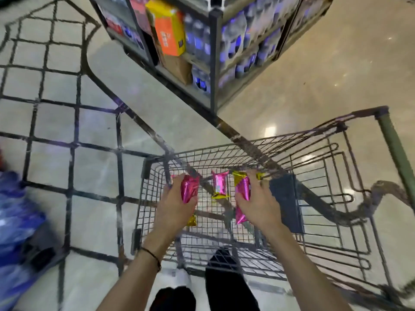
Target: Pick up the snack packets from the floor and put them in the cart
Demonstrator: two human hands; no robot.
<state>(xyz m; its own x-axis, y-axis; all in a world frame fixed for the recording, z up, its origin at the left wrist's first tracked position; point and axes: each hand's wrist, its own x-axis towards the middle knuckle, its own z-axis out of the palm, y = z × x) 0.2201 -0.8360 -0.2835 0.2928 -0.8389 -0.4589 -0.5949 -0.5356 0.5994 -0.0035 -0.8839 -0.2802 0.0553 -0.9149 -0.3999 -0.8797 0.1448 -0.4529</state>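
Observation:
I look down into a wire shopping cart. My left hand grips a pink and gold snack packet over the basket's left side. My right hand grips another pink and gold snack packet just right of centre. Between my hands a third pink packet hangs inside the basket, held by neither hand; whether it is falling or resting I cannot tell.
A second, larger wire cart frame stands to the left. A shelf unit with bottled drinks and an orange box rises ahead. Blue wrapped packs sit at the left edge. The cart's green handle is at right.

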